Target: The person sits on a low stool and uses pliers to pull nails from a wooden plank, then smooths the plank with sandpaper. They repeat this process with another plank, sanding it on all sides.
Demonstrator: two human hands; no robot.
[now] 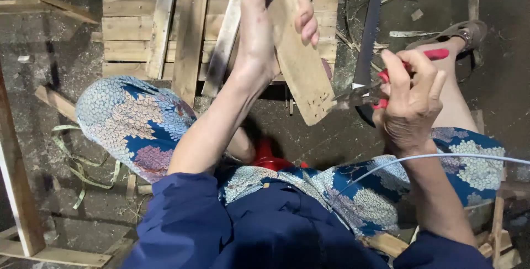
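Gripping a wooden board (298, 53) near its upper part, the left hand (270, 20) is wrapping its fingers tight around the wood and tilting it so the lower end is pointing toward five o'clock. The right hand (411, 100), at three o'clock from that end, is squeezing the red handles of a pair of pliers (381, 84), and the metal nose is meeting the board's bottom corner. Whether the nose is biting on a nail there is hard to tell; the tip is small and a little blurred. The step in hand is looking like pulling something out of the board's end, so the next move is probably calling for a firm squeeze and a steady pull away from the wood while the left hand is bracing it. A pallet (143, 26) is lying on the ground at eleven o'clock, beyond the patterned skirt (132, 120).
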